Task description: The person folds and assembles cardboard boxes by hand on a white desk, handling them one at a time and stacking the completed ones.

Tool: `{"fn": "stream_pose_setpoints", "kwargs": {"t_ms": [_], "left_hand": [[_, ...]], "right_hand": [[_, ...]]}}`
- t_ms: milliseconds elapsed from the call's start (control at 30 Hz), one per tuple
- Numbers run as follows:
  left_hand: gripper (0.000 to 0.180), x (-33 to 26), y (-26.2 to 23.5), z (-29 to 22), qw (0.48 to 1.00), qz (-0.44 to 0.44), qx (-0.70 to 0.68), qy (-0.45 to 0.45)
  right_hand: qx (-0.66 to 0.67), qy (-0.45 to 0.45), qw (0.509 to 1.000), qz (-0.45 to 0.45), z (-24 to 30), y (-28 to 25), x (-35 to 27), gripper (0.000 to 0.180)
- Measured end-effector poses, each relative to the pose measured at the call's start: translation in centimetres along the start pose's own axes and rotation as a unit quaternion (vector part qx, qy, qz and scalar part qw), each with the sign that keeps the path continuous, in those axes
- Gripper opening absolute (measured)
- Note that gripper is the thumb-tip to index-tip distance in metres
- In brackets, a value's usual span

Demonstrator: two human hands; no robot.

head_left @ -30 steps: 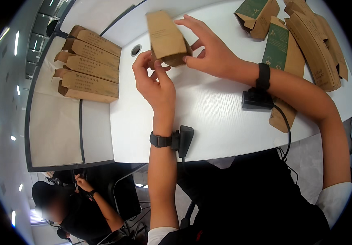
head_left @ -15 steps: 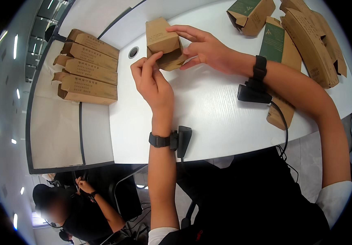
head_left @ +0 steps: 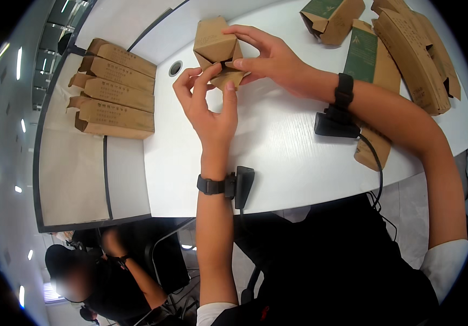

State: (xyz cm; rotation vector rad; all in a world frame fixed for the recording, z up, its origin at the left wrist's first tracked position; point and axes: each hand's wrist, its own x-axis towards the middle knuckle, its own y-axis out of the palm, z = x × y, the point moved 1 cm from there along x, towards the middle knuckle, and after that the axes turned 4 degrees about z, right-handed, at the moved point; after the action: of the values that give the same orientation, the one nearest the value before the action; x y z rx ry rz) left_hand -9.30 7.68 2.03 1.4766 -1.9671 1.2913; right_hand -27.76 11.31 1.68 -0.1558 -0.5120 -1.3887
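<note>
A brown cardboard box (head_left: 212, 39) sits at the far side of the white table, its near end facing me with the end flaps partly folded in. My left hand (head_left: 210, 118) has its index finger on the flaps and its thumb against the lower flap (head_left: 228, 80), gripping that end. On the other side, my right hand (head_left: 280, 61) holds the box, with fingers along its top right edge and the thumb pressing at the flap opening. The fingertips under the lower flap are partly hidden.
Several long brown boxes (head_left: 117, 93) stand in a row on the left beside the partition. To the right lie a green-and-brown box (head_left: 333, 20), a flattened carton (head_left: 365, 53) under my right forearm, and more folded cartons (head_left: 412, 57). Another person (head_left: 95, 271) sits at lower left.
The gaping near end of the box now has its flaps folded inward. My right thumb has moved onto the opening, and my left thumb has come up against the lower flap.
</note>
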Motion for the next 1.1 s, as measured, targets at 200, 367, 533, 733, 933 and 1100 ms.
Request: {"fn": "stream_pose_setpoints", "kwargs": {"t_ms": [200, 367, 533, 733, 933, 1100], "left_hand": [[0.023, 0.1, 0.1, 0.3, 0.999, -0.003, -0.046, 0.022], [0.009, -0.3, 0.0, 1.0, 0.998, -0.069, -0.007, -0.012], [0.013, -0.7, 0.5, 0.7, 0.988, -0.110, -0.058, -0.089], [0.025, -0.6, 0.8, 0.1, 0.990, -0.118, 0.002, -0.075], [0.060, -0.6, 0.5, -0.3, 0.980, -0.153, -0.095, -0.088], [0.072, -0.2, 0.3, -0.6, 0.992, -0.085, -0.036, -0.083]], "right_hand": [[0.034, -0.002, 0.999, -0.021, 0.6, 0.1, 0.0, 0.059], [0.015, -0.033, 0.999, -0.032, 0.7, 1.8, -0.3, 0.055], [-0.003, -0.007, 1.000, -0.013, 0.4, 2.2, -0.5, 0.056], [-0.001, 0.019, 1.000, 0.008, 0.3, 2.0, -0.8, 0.059], [0.003, 0.015, 1.000, 0.014, -0.2, 1.7, -0.7, 0.061], [0.025, 0.063, 0.997, 0.038, 0.2, 1.5, -0.9, 0.061]]}}
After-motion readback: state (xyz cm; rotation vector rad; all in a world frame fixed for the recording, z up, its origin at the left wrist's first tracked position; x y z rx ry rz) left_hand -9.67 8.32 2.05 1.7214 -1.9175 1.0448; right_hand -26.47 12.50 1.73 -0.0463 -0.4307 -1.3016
